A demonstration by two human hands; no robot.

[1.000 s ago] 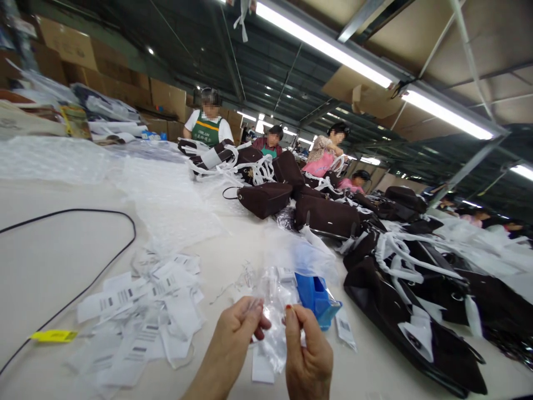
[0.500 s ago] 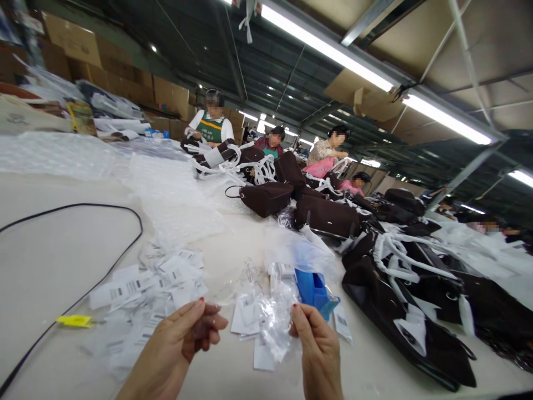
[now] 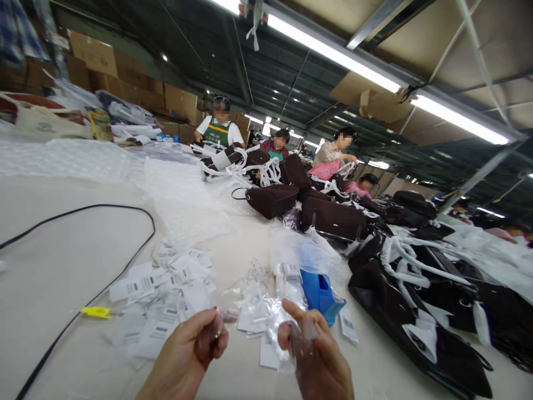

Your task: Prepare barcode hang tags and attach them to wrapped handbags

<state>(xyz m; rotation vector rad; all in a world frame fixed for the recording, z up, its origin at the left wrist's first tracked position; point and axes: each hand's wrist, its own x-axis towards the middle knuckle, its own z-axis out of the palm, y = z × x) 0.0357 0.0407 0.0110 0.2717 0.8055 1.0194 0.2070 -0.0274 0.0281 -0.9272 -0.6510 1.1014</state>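
My left hand [image 3: 189, 347] has its thumb and curled fingers closed on thin clear plastic, which shines at the fingertips. My right hand [image 3: 318, 353] is slightly blurred, its index finger stretched toward the left and the other fingers bent. A small clear plastic bag [image 3: 307, 340] lies over those fingers; its exact outline is hard to make out. Beyond my hands lie white tags in clear sleeves [image 3: 253, 312]. A larger heap of printed white tags [image 3: 166, 289] spreads to the left. Just behind my right hand stands a blue container [image 3: 318, 291].
Dark brown bags [image 3: 333, 216] with white-wrapped handles pile up along the right and back. A black cord [image 3: 100, 206] with a yellow tag [image 3: 96, 312] curves across the left. Bubble wrap [image 3: 179, 194] covers the table's far part. Several people work beyond, one in a green apron [image 3: 217, 134].
My right hand has turned, its fingers shifting from a pinch to a looser bend with the index finger out. My left fingers have curled in more. The whole view has moved slightly.
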